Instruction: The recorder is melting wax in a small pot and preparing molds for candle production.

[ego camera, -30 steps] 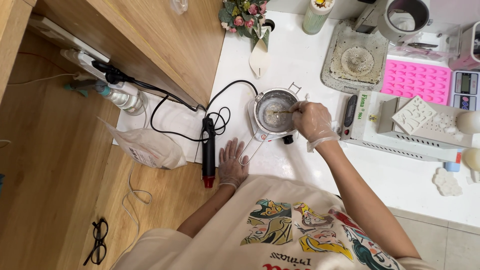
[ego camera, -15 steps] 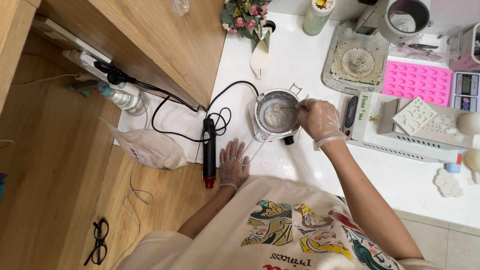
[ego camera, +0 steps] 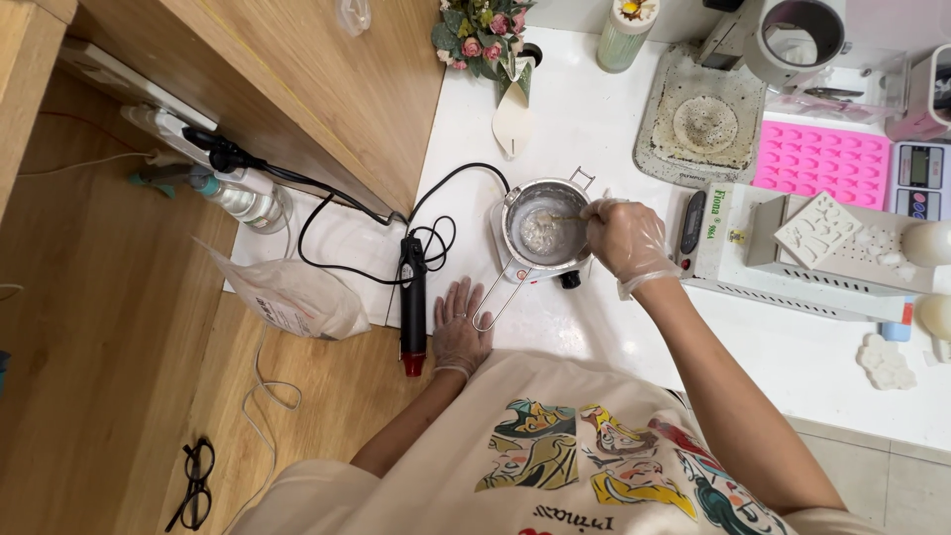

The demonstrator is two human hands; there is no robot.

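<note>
Right hand: the gloved right hand (ego camera: 624, 238) is closed round the end of a thin stirring stick (ego camera: 563, 219), fingers pinched tight; it sits over the right rim of the pot, so the stick slants down into the contents.
Left hand: the gloved left hand (ego camera: 459, 327) lies flat on the white counter (ego camera: 594, 327), fingers spread, holding nothing. It rests just beside the loop end of the pot handle, apparently as a brace for the body; whether a fingertip touches the wire I cannot tell.
Pot: a small metal melting pot (ego camera: 543, 224) stands on a little white heater base, near the counter's front left part. Pale, partly lumpy stuff is inside. Its wire handle (ego camera: 495, 294) points towards the person, within easy reach.
Stick tip: buried in the pale mass near the pot's middle.
Heat gun: a black heat gun with a red tip (ego camera: 411, 302) lies left of the flat hand, its cable looped behind the pot.
Right of the pot: a white box with a pale mould piece on top; a pink silicone mould (ego camera: 820, 157) and a small scale lie behind it.
Off the counter: a bag, a bottle and black glasses (ego camera: 196, 482) on the wooden surface.
</note>
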